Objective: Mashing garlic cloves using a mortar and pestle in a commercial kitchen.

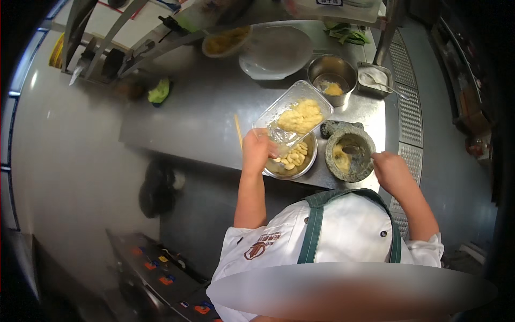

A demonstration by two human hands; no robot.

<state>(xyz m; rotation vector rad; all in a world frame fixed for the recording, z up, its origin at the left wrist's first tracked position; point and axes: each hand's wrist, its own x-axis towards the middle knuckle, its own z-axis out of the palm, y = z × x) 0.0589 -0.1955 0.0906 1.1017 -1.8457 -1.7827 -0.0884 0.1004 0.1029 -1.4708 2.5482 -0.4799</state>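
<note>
My left hand (257,143) grips the near end of a clear plastic tub (277,100) and holds it tilted above a metal bowl. Yellow mash, which looks like pounded garlic (301,116), lies in the tub. Peeled garlic cloves (295,157) fill part of the metal bowl (281,175), partly hidden by the tub. At the rim of a stone mortar (350,177), my right hand (392,171) is closed on a spoon (354,150), its bowl inside the mortar. More yellow mash (341,159) clings to the mortar's inner wall. A stone pestle (336,128) lies behind the mortar.
Behind stand a steel pot (332,76) with some yellow food, a square metal container (372,82) of white grains with a spoon, and a large pale lidded container (275,52). Green leaves (350,35) lie farther back. A metal shelf post (387,40) rises at the right. Perforated floor grating (410,124) runs alongside.
</note>
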